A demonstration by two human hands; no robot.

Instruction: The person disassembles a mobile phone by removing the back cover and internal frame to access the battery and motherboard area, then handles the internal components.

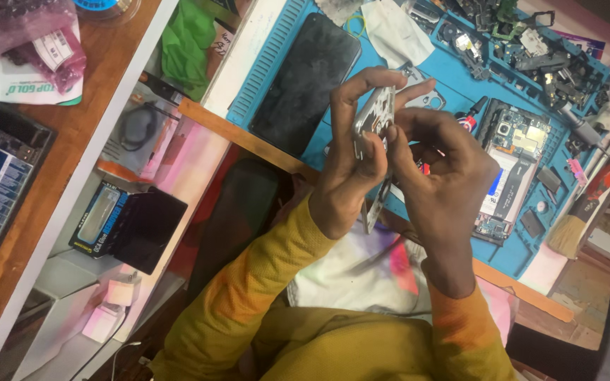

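Both hands pinch one thin grey metal phone frame plate (374, 116): the left hand (351, 159) clamps its edge between thumb and fingers, and the right hand (435, 166) closes on its other side. Beyond the grip, on the blue ribbed work mat (266, 67), lie one black phone screen (305, 81) and one opened phone with exposed circuit board (510, 166). One wooden-handled brush (573, 226) lies farther right.

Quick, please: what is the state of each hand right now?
Left hand: closed, fingers gripping a flat grey phone part.
Right hand: closed, fingers pressing on the same part.
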